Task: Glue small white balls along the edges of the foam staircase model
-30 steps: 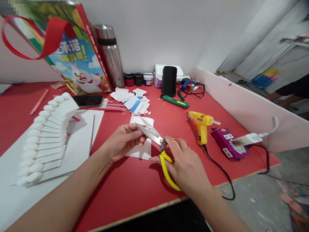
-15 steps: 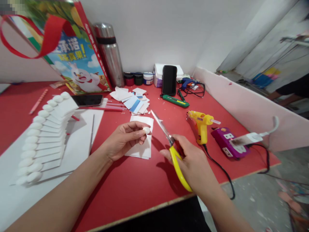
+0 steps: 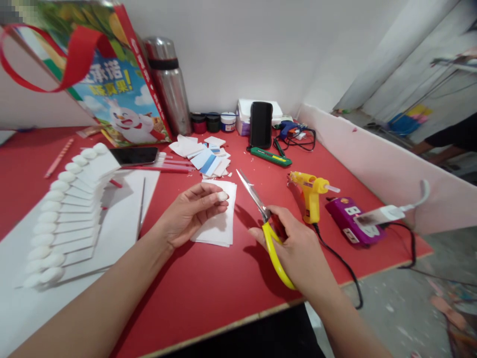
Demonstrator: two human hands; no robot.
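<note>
Between thumb and fingers, my left hand [image 3: 197,209] pinches a small white oval piece [image 3: 222,196]. Below it lies a stack of white paper [image 3: 219,231] on the red table. My right hand [image 3: 294,243] grips yellow-handled scissors [image 3: 274,253], their blades pointing up and away, slightly parted and apart from the white piece. At the left, a stepped model of white card strips [image 3: 80,214] with white ovals along its outer edge rests on a white board [image 3: 122,223]. Cut card pieces [image 3: 210,159] are heaped beyond my left hand.
To the right are a yellow glue gun [image 3: 311,194] and a purple power strip [image 3: 352,223]. A green utility knife [image 3: 270,155], an upright phone [image 3: 261,124], paint jars [image 3: 214,122], a steel flask [image 3: 169,84] and a printed bag [image 3: 122,89] stand or lie toward the wall.
My left hand has drawn slightly left and turned the white oval piece in its fingers. The scissors have shifted a little, and their blades look slightly more parted.
</note>
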